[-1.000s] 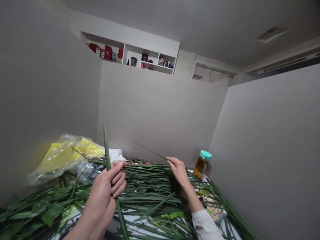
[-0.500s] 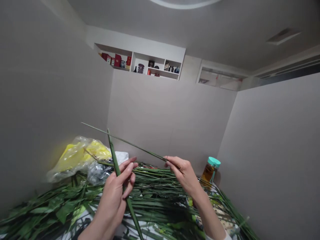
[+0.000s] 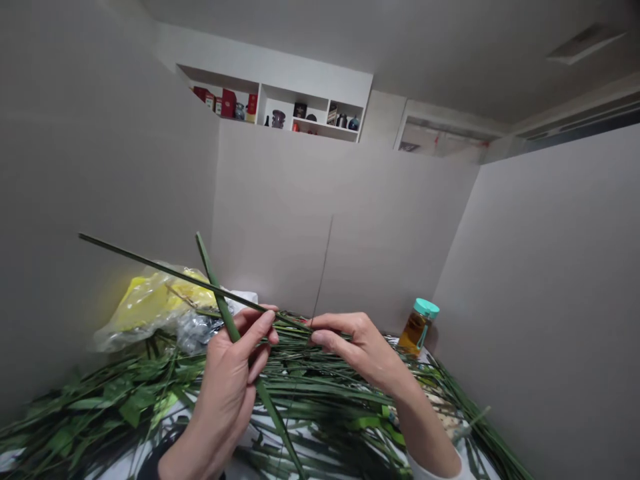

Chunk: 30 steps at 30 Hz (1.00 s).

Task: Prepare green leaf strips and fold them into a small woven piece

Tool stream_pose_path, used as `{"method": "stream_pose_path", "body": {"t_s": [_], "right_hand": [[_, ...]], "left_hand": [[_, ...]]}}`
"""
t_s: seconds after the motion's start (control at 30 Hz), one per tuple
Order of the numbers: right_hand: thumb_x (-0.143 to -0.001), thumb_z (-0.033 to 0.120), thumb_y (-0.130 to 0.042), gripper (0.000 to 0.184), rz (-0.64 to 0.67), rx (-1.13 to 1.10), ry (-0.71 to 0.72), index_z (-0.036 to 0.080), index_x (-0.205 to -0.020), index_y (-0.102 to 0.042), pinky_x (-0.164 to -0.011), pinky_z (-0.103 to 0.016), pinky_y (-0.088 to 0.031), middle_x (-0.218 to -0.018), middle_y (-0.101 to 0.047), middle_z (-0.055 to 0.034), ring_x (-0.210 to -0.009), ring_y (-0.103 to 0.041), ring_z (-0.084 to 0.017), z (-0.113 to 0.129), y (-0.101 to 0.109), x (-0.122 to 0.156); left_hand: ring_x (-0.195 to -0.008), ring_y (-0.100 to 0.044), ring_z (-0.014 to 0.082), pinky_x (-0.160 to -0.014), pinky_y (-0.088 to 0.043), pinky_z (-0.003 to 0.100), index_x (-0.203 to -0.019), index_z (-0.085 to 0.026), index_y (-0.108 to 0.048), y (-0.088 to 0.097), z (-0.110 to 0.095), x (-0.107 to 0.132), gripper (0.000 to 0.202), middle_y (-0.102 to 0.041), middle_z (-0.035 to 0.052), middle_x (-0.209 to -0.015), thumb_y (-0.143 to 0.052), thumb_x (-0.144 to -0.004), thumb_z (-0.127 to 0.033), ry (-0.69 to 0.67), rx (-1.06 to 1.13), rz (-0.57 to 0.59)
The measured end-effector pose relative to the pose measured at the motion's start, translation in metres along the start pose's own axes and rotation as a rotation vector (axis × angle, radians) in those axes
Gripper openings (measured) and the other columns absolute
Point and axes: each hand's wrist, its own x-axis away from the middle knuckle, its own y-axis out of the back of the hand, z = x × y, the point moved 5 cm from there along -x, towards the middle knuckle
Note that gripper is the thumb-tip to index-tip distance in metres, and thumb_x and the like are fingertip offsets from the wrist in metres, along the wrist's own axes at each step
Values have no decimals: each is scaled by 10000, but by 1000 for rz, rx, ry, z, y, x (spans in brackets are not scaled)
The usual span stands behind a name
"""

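Left hand: this hand is raised above the green heap, its grip closed on a broad leaf blade, which slants from upper left to lower right and passes behind the fingers.
Right hand: the thumb and forefinger of this hand are pinched together on the near end of a narrow stalk.
Narrow stalk: it extends from the right fingertips toward the upper left and crosses the broad leaf blade above the left hand. It passes at the left fingertips also, but I cannot tell if they press it.
Thin strand: one very fine dark strand rises from the right fingertips, almost upright.
Green heap: many long leaves lie mostly crosswise under and behind the hands, on a whitish counter.
Left side: wider leaves are piled there; behind them rest a clear bag with yellow inside and a greyish plastic bag.
Right side: a bottle of amber liquid with turquoise lid stands beyond the right hand.
Background: above the grey wall, a white shelf holds boxes and small vases.
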Motion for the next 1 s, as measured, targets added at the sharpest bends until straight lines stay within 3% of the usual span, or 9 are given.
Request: {"method": "stream_pose_path", "body": {"t_s": [0.1,0.27,0.4,0.5,0.57,0.7,0.83,0.93,1.0], "right_hand": [[-916,318,-610,190,-134,-69,-15,210,-853,-752,-747,-270,-461,-845,-737,-18,-807,-642,-176,1,4,-3],[-859,315,-680,206,-69,-242,-30,208,-1031,-718,-804,-292,-488,-932,-740,-24,-861,-656,-179,4,-9,-4],[-880,284,-639,144,-106,-188,-19,178,-832,-723,-705,-252,-447,-778,-696,3,-741,-598,-144,4,-17,-5],[-879,284,-628,168,-199,-222,-25,173,-764,-678,-658,-238,-431,-708,-656,14,-677,-566,-125,1,-12,-5],[-899,308,-605,168,-346,-313,-28,183,-790,-633,-649,-234,-444,-741,-676,7,-672,-580,-121,-4,3,-3],[-902,339,-593,135,-855,-452,0,215,-885,-543,-561,-215,-435,-749,-690,12,-618,-586,-117,-18,56,19],[-890,299,-595,87,-1291,-272,177,233,-911,-542,-516,-211,-385,-677,-565,59,-550,-496,-107,-15,102,52],[-941,296,-530,122,-1447,53,235,237,-999,-618,-644,-258,-428,-735,-515,46,-634,-505,-119,-12,115,66],[-969,302,-484,199,-1342,233,155,235,-1066,-644,-728,-292,-432,-848,-573,8,-732,-537,-141,-20,113,59]], "left_hand": [[-383,-299,-1,-345,-201,101,-803,-150,-668,-1,4,2,202,-584,-46,-585,-820,-733,-264,26,-19,24],[-395,-315,14,-351,-214,103,-796,-158,-654,-4,10,5,186,-519,-71,-531,-793,-767,-278,38,-43,56],[-431,-337,27,-360,-245,102,-763,-160,-643,-6,13,5,204,-442,-92,-529,-819,-732,-258,34,-44,61],[-423,-308,27,-353,-246,104,-767,-162,-641,-6,13,3,201,-422,-99,-528,-821,-724,-241,44,-28,54],[-428,-310,32,-340,-231,106,-767,-163,-638,-4,11,1,197,-425,-95,-542,-815,-720,-236,40,-7,40],[-452,-359,39,-320,-229,107,-743,-162,-614,1,4,-2,202,-464,-78,-598,-806,-696,-205,8,38,-8],[-456,-378,41,-308,-236,109,-725,-162,-596,6,-1,-5,221,-473,-76,-614,-806,-659,-171,-22,71,-61],[-463,-404,38,-309,-247,111,-718,-157,-592,9,0,-8,234,-489,-73,-641,-806,-625,-161,-31,92,-102],[-462,-415,36,-306,-248,115,-705,-151,-589,9,1,-9,236,-500,-70,-656,-802,-602,-152,-26,102,-121]]}}
